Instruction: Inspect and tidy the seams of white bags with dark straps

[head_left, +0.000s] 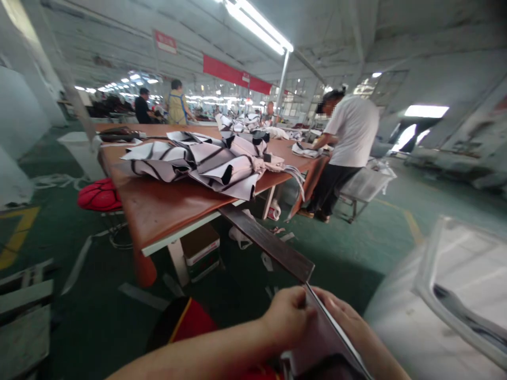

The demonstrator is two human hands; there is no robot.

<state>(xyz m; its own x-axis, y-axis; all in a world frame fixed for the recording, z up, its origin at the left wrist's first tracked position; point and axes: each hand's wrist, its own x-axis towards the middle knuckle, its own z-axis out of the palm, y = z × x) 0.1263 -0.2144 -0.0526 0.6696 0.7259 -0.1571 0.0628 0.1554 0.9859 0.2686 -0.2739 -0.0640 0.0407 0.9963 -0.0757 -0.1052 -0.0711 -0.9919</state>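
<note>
One left hand is curled in w/ the thumb pressed down, pinching a pale panel by its edge, so def grasping, not loose. The right hand is on the other side of that edge, fingers pretty straight and lying along it; it's touching, but can't tell if it's gripping b/c the panel hides part of it. Panel's low in the frame, btwn the two hands, tilted, w/ a bright edge running down to the right. Just past the fingertips is the end of a dark plank sticking out from the brown worktable. Pile of b&w pcs sits on top of that. FWIW a person in a white tee is bent over the table's far right side, and a big white bin is at right.
</note>
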